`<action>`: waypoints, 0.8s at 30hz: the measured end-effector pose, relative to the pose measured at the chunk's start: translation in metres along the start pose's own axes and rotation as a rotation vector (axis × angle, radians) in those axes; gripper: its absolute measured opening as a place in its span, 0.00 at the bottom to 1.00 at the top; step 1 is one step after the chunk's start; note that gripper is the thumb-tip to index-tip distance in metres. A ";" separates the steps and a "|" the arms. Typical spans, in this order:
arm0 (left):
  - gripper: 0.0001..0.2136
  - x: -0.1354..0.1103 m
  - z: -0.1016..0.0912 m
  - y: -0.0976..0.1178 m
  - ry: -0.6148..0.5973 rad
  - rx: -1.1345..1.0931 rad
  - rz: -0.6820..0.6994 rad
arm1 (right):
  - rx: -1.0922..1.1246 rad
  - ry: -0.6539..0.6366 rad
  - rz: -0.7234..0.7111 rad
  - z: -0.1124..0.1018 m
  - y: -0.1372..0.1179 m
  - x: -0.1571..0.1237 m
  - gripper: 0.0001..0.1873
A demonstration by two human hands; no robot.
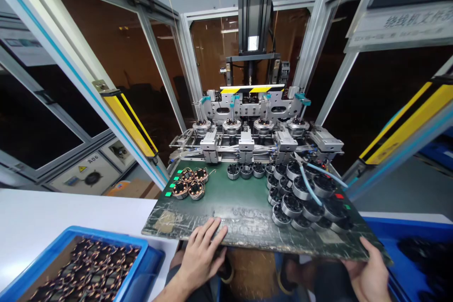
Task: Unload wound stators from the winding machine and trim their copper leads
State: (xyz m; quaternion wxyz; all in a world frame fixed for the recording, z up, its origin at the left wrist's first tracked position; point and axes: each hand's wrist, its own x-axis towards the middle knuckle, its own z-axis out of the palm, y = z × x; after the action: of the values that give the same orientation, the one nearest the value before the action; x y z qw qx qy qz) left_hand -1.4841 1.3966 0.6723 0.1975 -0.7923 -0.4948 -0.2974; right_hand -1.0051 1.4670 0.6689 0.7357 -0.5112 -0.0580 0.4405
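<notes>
My left hand (203,255) lies on the front edge of a worn green work board (230,212), fingers stretched out, holding nothing. At the board's right front corner is my right hand (370,271). Its thumb is stretched up against the edge, apart from the fingers, which are partly hidden below. Wound stators (196,189) with copper wire sit together at the board's left. On the right, bare stator cores (292,205) with black insulation are stacked. Blue-handled pliers (308,181) rest open on top of that stack.
Behind the board stands a winding machine (247,139) with several stations holding stators. Yellow light curtains (130,125) flank it. A blue bin (141,250) of wound stators is at left; another blue bin (392,231) with dark parts is at right.
</notes>
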 end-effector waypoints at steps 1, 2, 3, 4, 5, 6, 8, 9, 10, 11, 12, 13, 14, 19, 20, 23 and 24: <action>0.26 -0.001 0.000 0.000 -0.003 -0.001 -0.003 | 0.004 0.010 0.010 0.001 0.000 -0.001 0.25; 0.26 -0.001 0.001 0.000 -0.006 0.001 -0.003 | 0.003 0.005 0.014 0.001 -0.001 -0.001 0.25; 0.26 -0.002 0.001 0.000 -0.006 0.003 -0.002 | 0.001 0.000 0.011 0.001 0.000 -0.002 0.25; 0.26 -0.002 0.001 -0.001 -0.006 0.007 0.000 | -0.002 -0.002 0.003 0.001 0.000 -0.002 0.25; 0.26 -0.002 0.001 -0.001 -0.004 0.012 0.003 | -0.006 -0.004 -0.005 0.001 0.000 -0.002 0.26; 0.26 -0.002 0.000 -0.001 -0.002 0.017 0.006 | -0.008 -0.008 -0.010 0.000 0.000 -0.002 0.26; 0.25 0.000 0.000 -0.001 0.003 0.024 0.009 | -0.009 -0.010 -0.009 0.000 0.000 -0.002 0.26; 0.25 0.000 -0.001 0.000 0.005 0.024 0.009 | -0.006 -0.008 -0.005 0.001 0.000 -0.002 0.27; 0.26 0.001 -0.001 0.000 0.007 0.019 0.009 | -0.001 -0.007 0.000 0.001 -0.001 -0.002 0.27; 0.26 0.001 -0.001 0.000 0.009 0.012 0.007 | 0.002 -0.006 0.002 0.002 -0.001 -0.003 0.27; 0.26 0.001 -0.001 0.000 0.009 0.005 0.006 | 0.003 -0.004 0.002 0.002 -0.001 -0.003 0.26; 0.26 0.001 -0.001 0.000 0.010 -0.001 0.003 | 0.001 -0.002 -0.003 0.002 -0.001 -0.002 0.26; 0.26 0.001 -0.001 0.000 0.008 -0.006 0.000 | -0.004 -0.004 -0.008 0.002 -0.001 -0.002 0.26; 0.27 -0.001 0.000 0.000 0.005 -0.015 -0.009 | -0.013 -0.016 0.004 -0.003 0.001 0.003 0.25; 0.27 -0.001 0.000 0.000 0.007 -0.016 -0.010 | -0.013 -0.014 0.011 -0.004 0.002 0.003 0.25; 0.27 -0.001 -0.001 0.000 0.006 -0.015 -0.008 | -0.014 -0.004 0.017 -0.004 0.001 0.002 0.26; 0.27 -0.001 -0.001 0.000 0.003 -0.014 -0.009 | -0.012 0.006 0.016 -0.003 0.001 0.001 0.26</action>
State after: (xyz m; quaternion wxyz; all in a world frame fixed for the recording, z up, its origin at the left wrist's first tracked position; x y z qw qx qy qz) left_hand -1.4844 1.3957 0.6723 0.1911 -0.7912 -0.4957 -0.3029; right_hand -1.0034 1.4657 0.6662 0.7293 -0.5174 -0.0543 0.4443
